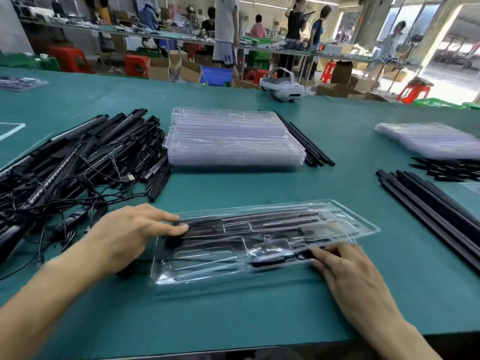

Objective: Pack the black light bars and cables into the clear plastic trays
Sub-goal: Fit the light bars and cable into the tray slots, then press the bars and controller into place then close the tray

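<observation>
Head view puts the clear plastic tray in the lower centre of the frame. It lies flat on the green table, with black light bars in its upper channels and a cable across its lower pockets. Our left hand has its fingers out straight and close together, pressing down on the bar end at the tray's left edge. Our right hand reaches in from the lower right with its fingers extended, the tips on the dark cable part; motion blur keeps us from saying whether it pinches.

We judge the risks to be these: a bar sitting half proud of its channel and springing up once the pressure goes, or a cable loop riding over a rib. The thin tray could also flex or slide under uneven pressing.

At left sprawls the tangled pile of bars and cables, and a stray lead could snag there. Above centre stands the stack of empty trays, and black strips lie at right.
</observation>
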{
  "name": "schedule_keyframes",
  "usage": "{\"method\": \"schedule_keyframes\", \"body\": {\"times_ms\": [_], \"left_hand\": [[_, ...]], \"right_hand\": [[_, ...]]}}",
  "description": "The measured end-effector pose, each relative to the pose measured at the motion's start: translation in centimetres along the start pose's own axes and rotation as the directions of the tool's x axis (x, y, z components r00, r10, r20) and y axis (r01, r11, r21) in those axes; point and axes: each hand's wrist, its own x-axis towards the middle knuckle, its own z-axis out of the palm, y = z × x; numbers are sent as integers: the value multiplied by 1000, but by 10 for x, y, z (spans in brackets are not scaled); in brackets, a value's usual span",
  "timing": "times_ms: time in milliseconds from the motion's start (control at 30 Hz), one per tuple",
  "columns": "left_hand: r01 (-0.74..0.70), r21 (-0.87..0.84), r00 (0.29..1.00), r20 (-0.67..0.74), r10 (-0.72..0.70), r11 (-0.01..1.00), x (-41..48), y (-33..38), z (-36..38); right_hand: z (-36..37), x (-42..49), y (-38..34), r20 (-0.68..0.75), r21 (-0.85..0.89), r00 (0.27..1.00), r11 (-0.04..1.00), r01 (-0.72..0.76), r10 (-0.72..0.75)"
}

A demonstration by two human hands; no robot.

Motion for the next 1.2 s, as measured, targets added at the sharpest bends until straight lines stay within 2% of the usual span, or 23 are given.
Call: {"method": "schedule_keyframes", "body": {"times_ms": [100,200,267,367,467,533,600,700,800,867,900,967,1100,1200], "left_hand": [[249,-12,943,232,-240,968,15,2,-14],[270,-5,931,256,-260,963,35,28,-18],[254,-48,925,305,-228,966,37,50,-4],[152,37,907,393,-155,988,32,84,32],[129,108,933,323,-157,986,26,89,58],[111,129,957,252,-141,985,30,80,62],[79,142,964,242,-112,987,38,68,61],[48,127,959,272,-81,991,48,58,57],[78,0,952,296,-74,997,54,58,52],[149,-130,949,297,-105,980,65,61,47],[157,-159,955,276,-109,975,72,62,46],[129,-190,977,192,-92,973,82,62,46],[134,-269,990,72,-119,954,80,54,55],[192,-179,974,154,-165,965,75,55,64]], "right_hand": [[9,12,-10,-29,-40,1000,999,10,-11],[15,17,-22,-48,-50,998,998,29,-31],[17,16,-23,-42,-38,998,999,36,-37],[15,11,-22,18,29,999,999,36,-36],[12,1,-14,17,145,997,987,72,-75],[12,-7,-9,-117,205,988,971,119,-97],[9,-8,-3,-297,213,951,965,151,-83],[3,10,-2,-352,233,935,972,38,48],[0,46,-16,-188,323,982,945,54,8],[3,77,-36,61,422,997,907,12,-42],[6,92,-46,201,448,979,892,-53,-43],[13,116,-59,393,386,918,914,-125,-40],[19,145,-68,553,184,833,974,-134,10],[15,155,-76,608,95,793,995,-42,-25]]}}
